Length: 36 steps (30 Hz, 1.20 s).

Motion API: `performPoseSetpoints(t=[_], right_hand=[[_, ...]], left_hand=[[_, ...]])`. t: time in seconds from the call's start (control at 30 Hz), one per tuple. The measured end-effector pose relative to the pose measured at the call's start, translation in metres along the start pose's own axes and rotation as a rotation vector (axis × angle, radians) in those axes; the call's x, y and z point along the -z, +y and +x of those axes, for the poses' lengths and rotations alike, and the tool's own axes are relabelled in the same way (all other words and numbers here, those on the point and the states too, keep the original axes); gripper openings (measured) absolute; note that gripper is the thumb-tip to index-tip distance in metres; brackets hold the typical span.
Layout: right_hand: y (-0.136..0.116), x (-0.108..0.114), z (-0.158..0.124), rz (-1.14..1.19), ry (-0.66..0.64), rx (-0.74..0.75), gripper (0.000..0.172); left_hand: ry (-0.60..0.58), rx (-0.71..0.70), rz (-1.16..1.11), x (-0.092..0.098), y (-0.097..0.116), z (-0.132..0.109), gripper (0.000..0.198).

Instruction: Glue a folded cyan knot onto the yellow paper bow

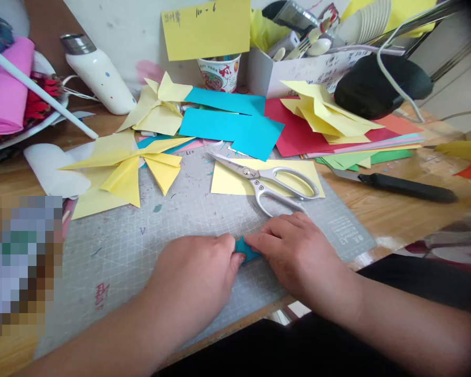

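Observation:
Between my two hands, low over the grey cutting mat [118,267], is a small piece of blue paper [246,249]; most of it is hidden by my fingers. My left hand [204,267] is closed on its left end, thumb and fingers pinched together. At the other end my right hand [298,248] presses and grips it with bent fingers. Just beyond my right hand lie silver-handled scissors [265,178], blades pointing to the upper left. They rest partly on a pale yellow paper strip [227,180]. Cut blue sheets [227,125] lie farther back.
Folded yellow paper shapes [127,175] lie at left and another folded yellow piece [317,112] at back right, on red paper [277,125]. A black-handled knife [410,188] lies at right. Behind stand a white bottle [102,76], a paper cup [220,73] and a filled box [262,70].

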State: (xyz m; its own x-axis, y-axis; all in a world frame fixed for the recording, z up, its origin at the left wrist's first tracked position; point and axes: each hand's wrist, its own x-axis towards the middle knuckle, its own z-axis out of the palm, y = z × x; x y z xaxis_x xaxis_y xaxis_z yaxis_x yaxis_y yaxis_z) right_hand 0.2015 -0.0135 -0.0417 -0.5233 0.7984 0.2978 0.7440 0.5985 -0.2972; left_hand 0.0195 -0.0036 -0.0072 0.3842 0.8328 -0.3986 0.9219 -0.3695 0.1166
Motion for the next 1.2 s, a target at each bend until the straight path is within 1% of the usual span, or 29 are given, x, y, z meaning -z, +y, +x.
performPoseSetpoints(t=[0.1,0.2,0.3,0.37,0.43,0.57,0.67,0.8,0.9,1.07,1.2], right_hand=[[0.000,0.002,0.001,-0.017,-0.025,0.014,0.032],[0.000,0.003,0.002,-0.035,-0.045,0.026,0.031],[-0.001,0.003,0.002,-0.065,-0.051,0.020,0.028],[-0.001,0.003,0.001,-0.079,-0.066,0.020,0.028],[-0.002,0.003,0.001,-0.084,-0.082,0.022,0.027],[0.000,0.002,0.001,-0.091,-0.084,0.023,0.024],[0.004,0.004,-0.001,-0.052,-0.076,0.055,0.023],[0.006,0.011,-0.010,-0.004,-0.008,0.211,0.029],[0.005,0.016,-0.017,-0.040,-0.001,0.312,0.030],[-0.003,0.016,-0.019,-0.134,-0.006,0.324,0.030],[-0.009,0.012,-0.021,-0.168,-0.037,0.269,0.027]], left_hand=[[0.002,-0.027,-0.012,0.001,-0.002,0.000,0.030],[0.035,-0.054,-0.073,-0.002,-0.006,0.000,0.019],[0.083,-0.140,-0.133,-0.006,-0.009,0.000,0.010],[0.110,-0.205,-0.162,-0.008,-0.012,0.000,0.011],[0.118,-0.240,-0.180,-0.009,-0.015,0.001,0.014],[0.095,-0.216,-0.143,-0.010,-0.020,0.001,0.025],[0.102,-0.208,-0.136,-0.011,-0.024,0.003,0.031],[0.122,-0.217,-0.153,-0.011,-0.026,0.005,0.029],[0.130,-0.215,-0.151,-0.010,-0.026,0.006,0.028],[0.147,-0.226,-0.149,-0.010,-0.026,0.004,0.024],[0.165,-0.211,-0.097,-0.010,-0.025,0.003,0.025]])
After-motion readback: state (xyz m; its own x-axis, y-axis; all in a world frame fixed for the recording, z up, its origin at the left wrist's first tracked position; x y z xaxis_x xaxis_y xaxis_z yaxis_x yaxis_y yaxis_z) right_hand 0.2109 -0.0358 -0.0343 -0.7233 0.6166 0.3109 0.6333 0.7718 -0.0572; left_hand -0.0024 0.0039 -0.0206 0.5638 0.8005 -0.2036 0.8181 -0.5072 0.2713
